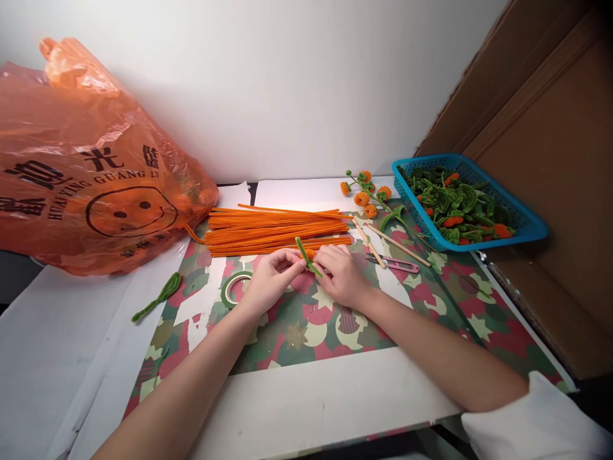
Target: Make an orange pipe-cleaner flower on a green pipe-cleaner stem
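Note:
Between my two hands is a small orange pipe-cleaner flower [310, 253] with a green pipe-cleaner stem [301, 248] crossing it at a slant. My left hand [276, 273] pinches its left side with thumb and fingers. From the right, my right hand [341, 271] has its fingers curled round the other side, so part of the flower is hidden. Just behind the hands lies a bundle of orange pipe cleaners [272, 230]. A roll of green tape [228, 289] sits by my left wrist. Thread snips [400, 264] and wooden sticks [400, 245] lie beyond my right hand.
An orange plastic bag [96, 160] bulges at the left. At the right stands a blue basket [524, 233] of green and orange pieces, near a cardboard box [541, 147]. A finished flower spray [366, 191] lies at the back, and a looped green leaf [160, 297] at the left.

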Available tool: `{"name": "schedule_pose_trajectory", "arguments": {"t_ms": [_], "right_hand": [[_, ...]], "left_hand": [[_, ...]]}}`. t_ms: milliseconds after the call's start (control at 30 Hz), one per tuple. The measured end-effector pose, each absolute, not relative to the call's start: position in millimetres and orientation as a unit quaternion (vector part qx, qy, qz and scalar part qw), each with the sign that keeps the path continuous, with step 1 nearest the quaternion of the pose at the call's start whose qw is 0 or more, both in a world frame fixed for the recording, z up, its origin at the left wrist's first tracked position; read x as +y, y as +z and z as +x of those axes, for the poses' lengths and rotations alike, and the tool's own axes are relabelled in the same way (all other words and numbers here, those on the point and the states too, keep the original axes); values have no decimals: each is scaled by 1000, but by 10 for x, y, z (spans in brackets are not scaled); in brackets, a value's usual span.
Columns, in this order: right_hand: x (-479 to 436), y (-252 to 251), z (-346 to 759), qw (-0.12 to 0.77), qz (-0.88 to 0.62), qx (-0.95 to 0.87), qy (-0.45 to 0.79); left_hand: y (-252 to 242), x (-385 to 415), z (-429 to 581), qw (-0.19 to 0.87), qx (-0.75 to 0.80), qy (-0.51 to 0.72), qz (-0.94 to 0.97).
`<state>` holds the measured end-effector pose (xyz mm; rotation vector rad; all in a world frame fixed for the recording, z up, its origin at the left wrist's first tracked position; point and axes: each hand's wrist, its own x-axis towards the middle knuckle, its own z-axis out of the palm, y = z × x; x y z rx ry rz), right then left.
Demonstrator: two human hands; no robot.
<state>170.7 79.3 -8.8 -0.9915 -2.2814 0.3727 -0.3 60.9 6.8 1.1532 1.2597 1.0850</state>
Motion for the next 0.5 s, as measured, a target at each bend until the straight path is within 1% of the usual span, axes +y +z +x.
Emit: {"name": "schedule_pose_trajectory", "arguments": {"t_ms": [267, 500], "right_hand": [[803, -69, 1699, 311, -363, -860, 180], [820, -83, 1661, 377, -403, -747, 371]], "left_hand": [[19, 594, 18, 501, 536, 459, 501], [93, 517, 133, 446, 537, 508, 504]]}}
